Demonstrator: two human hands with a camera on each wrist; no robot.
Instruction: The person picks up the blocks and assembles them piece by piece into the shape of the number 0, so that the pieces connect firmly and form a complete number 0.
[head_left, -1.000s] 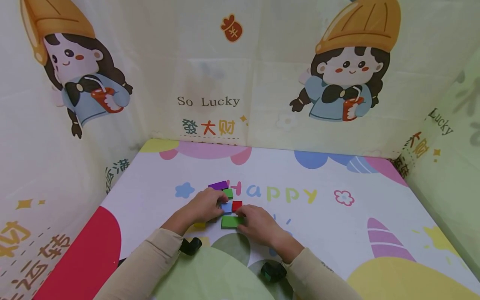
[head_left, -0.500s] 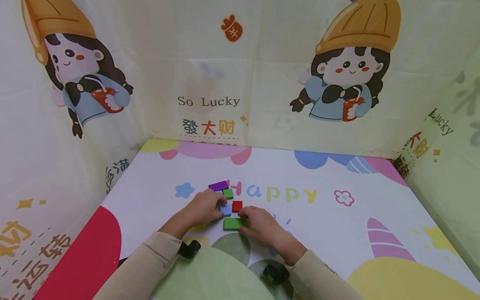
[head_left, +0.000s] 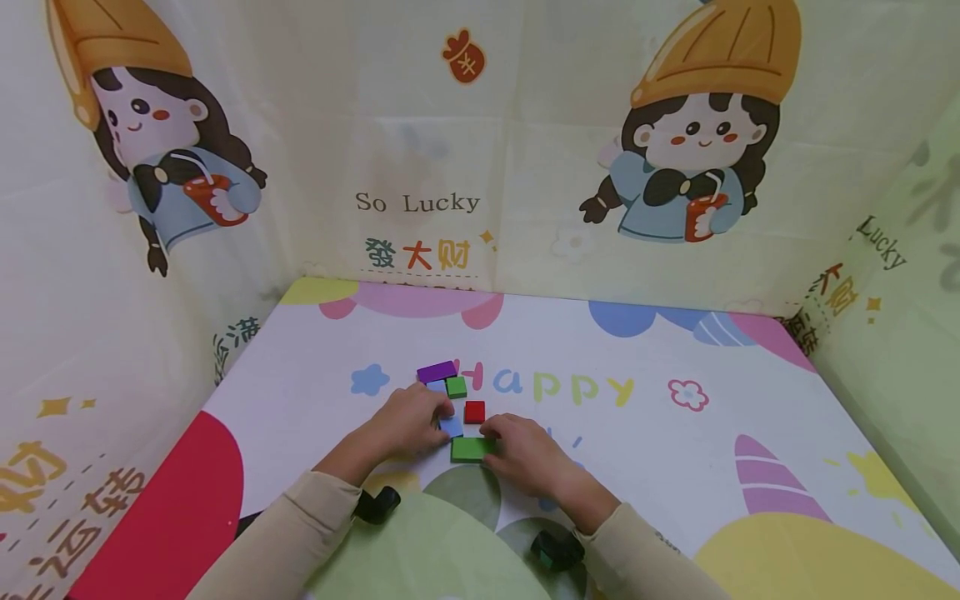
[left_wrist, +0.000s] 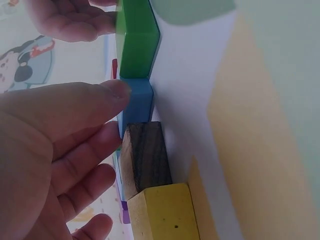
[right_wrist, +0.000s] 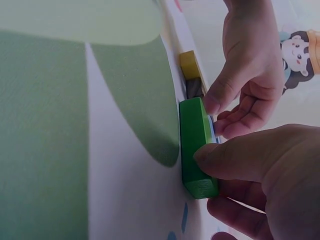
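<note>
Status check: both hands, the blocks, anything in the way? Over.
Left hand pinches nearer blue block. Right hand pinches long green block at its right end. Red block just beyond; nothing plainly blocking.

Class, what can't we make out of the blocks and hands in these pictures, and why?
- Head view: nearly all of the dark block, behind the left hand.
- Left wrist view: the yellow block's lower end, past the bottom edge.
- Left wrist view: part of the right hand, past the top edge.
- Right wrist view: most of the pinched blue block, behind the long green block.
</note>
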